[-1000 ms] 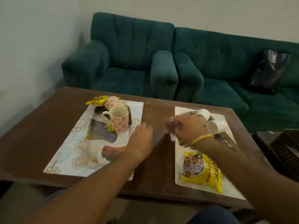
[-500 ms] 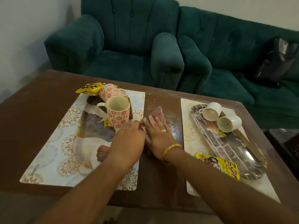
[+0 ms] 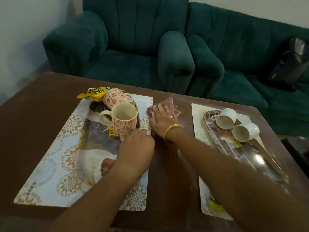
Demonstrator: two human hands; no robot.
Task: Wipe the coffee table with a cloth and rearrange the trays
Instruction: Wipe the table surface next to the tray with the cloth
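Head view shows the right hand [image 3: 163, 119] laid flat, fingers spread, pressing a pinkish cloth [image 3: 164, 106] onto the brown surface [image 3: 41, 104] in the strip between two mats, just above frame centre. Left hand [image 3: 136, 148] rests curled at the right edge of the left mat [image 3: 55, 164], beside the patterned tray [image 3: 93, 143] with its mugs [image 3: 124, 121]; whether it pinches the mat I cannot tell. At right, a glossy tray [image 3: 237, 153] carries two tipped white cups [image 3: 234, 124]. Wiping looks to be the step in hand, the trays not yet rearranged. Next, I'd say, the cloth needs sweeping along the strip, then the mats lifting or sliding aside.
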